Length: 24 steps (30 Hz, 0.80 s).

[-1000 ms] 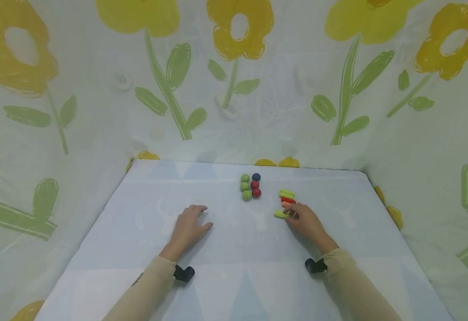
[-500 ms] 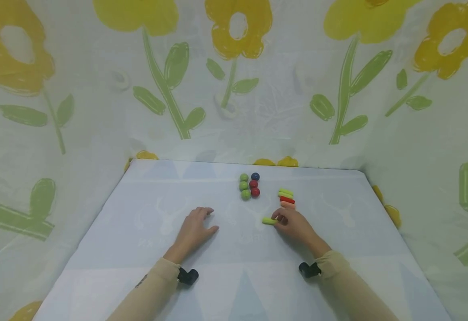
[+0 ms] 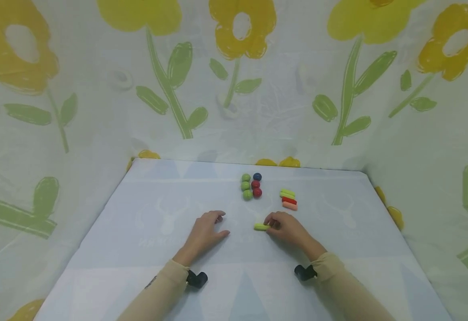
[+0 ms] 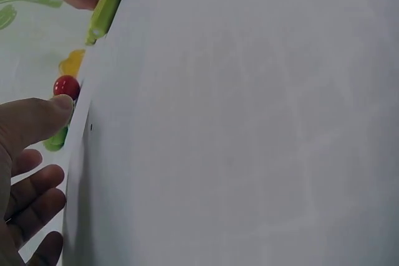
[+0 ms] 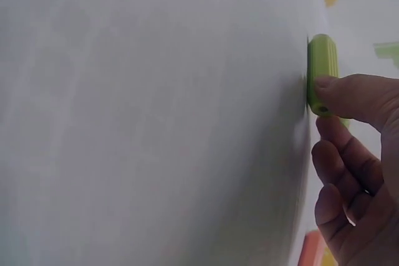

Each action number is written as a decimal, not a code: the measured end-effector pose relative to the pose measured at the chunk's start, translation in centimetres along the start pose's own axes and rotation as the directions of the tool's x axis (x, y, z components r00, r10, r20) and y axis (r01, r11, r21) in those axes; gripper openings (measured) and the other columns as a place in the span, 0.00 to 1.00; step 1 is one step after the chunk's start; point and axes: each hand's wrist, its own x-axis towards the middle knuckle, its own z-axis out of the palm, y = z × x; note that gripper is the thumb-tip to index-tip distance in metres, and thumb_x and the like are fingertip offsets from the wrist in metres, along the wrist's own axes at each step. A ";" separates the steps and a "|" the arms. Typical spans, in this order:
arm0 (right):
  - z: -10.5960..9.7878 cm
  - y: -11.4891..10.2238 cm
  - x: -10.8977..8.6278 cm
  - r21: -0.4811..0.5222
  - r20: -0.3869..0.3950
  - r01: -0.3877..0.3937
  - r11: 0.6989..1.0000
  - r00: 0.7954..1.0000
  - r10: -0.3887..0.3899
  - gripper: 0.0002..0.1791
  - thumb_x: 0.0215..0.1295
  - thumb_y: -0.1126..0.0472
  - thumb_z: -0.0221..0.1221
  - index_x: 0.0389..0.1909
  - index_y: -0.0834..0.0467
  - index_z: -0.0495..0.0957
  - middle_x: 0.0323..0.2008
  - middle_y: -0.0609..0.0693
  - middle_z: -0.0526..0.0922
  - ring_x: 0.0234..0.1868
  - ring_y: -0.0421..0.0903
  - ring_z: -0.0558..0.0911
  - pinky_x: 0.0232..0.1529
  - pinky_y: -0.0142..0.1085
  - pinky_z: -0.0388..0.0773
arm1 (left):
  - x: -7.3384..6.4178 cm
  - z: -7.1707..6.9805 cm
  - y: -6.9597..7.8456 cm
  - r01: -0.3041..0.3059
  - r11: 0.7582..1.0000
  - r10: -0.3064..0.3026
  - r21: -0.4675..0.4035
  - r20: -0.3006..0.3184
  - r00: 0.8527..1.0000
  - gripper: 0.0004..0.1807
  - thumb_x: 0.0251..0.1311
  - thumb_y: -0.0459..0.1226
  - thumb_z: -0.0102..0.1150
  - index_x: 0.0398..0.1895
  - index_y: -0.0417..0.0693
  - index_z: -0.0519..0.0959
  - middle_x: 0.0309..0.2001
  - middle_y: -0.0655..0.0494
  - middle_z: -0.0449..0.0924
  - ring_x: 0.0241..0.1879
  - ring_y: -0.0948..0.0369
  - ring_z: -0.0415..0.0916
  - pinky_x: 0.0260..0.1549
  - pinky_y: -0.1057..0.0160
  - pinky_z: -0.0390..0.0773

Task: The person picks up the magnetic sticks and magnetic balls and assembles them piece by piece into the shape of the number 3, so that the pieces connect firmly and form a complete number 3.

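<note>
two hands on the table [image 3: 137, 249] — right hand [image 3: 287, 229] pinching a green peg [image 3: 261, 227], left hand [image 3: 205, 232] flat, loose, empty

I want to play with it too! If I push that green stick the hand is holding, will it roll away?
Probably, pushed sideways: the green stick looks round with rounded ends, lying flat on the table. Pushed along its length, it should just slide. It seems stiff and light, since the right hand holds it by one end with fingertips only.
</note>
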 end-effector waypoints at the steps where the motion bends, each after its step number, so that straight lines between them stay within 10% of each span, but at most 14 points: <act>1: 0.1 -0.1 0.0 0.000 0.004 0.013 1.000 1.000 -0.013 0.10 0.61 0.63 0.71 0.42 0.49 0.83 0.35 0.39 0.80 0.39 0.41 0.76 0.46 0.39 0.77 | 0.0 0.1 0.1 -0.007 1.000 0.007 -0.001 0.003 1.000 0.30 0.54 0.45 0.76 0.58 0.44 0.79 0.45 0.53 0.82 0.46 0.55 0.77 0.49 0.50 0.74; 24: 1.6 -1.6 0.0 0.075 0.046 0.107 0.991 0.993 -0.111 0.11 0.63 0.61 0.70 0.45 0.47 0.83 0.36 0.38 0.80 0.38 0.40 0.76 0.44 0.35 0.77 | 0.8 2.2 2.2 -0.107 0.988 0.115 -0.110 0.068 0.991 0.25 0.57 0.43 0.75 0.57 0.49 0.81 0.42 0.61 0.83 0.45 0.61 0.78 0.48 0.56 0.76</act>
